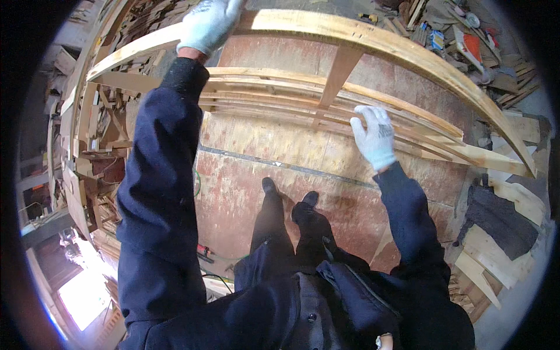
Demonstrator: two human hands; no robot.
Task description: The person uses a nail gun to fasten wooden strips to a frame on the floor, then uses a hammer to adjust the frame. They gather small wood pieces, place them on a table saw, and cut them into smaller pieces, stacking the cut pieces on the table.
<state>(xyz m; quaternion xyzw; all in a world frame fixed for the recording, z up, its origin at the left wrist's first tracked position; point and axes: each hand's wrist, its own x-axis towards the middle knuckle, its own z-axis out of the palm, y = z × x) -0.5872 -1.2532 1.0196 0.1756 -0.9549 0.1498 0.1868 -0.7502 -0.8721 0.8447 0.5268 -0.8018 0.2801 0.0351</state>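
A large wooden frame (pixel 303 22) of pale planks stands before me, its top beam bending across the picture. My left hand (pixel 211 26), in a white glove with a dark print, is closed on that top beam at the far left; its fingertips are partly cut off by the picture's upper edge. A short crosspiece (pixel 340 73) joins the top beam to the lower slats (pixel 268 81). My right hand (pixel 374 137), gloved the same way, is over the slats right of the crosspiece. Its thumb and fingers are apart, and nothing shows between them.
Under my feet is a worn reddish board floor (pixel 233 181) with a dark seam. Wood scraps (pixel 143 35) pile up at the left. A dark cloth (pixel 501 224) lies over boards at the right. A red-handled tool (pixel 204 251) lies near my legs by a cable.
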